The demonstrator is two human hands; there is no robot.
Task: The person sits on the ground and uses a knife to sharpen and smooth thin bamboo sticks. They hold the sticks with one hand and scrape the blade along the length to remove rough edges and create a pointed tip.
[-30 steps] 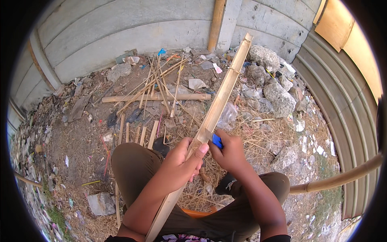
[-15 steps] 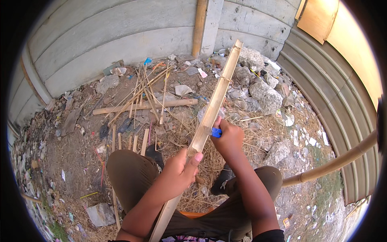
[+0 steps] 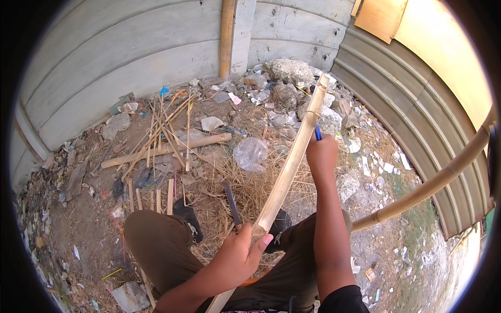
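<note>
A long split length of bamboo point(image 3: 289, 169) slants up and away from my lap, its pale hollow inner face upward. My left hand point(image 3: 232, 261) is wrapped round its lower part. In my closed right hand point(image 3: 322, 154) is a small blue tool point(image 3: 318, 132), its working end hidden; it is at the bamboo's right edge, below a joint. Beside my left fingers a dark flat blade point(image 3: 233, 203) points away; whether those fingers touch it I cannot tell. Brown-trousered knees point(image 3: 156, 237) flank the work.
Thin bamboo strips point(image 3: 164, 130) cross over a bamboo pole point(image 3: 120, 160) at the left. Rubble point(image 3: 289, 72) and litter lie by the concrete wall point(image 3: 130, 47). Corrugated sheeting point(image 3: 417, 99) stands at the right, with a thick bamboo pole point(image 3: 412, 208) before it. A clear plastic bag point(image 3: 250, 154) lies ahead.
My right hand has moved up along the bamboo with the blue tool, away from my left hand. The view has shifted right, and the dark blade now shows beside my left hand.
</note>
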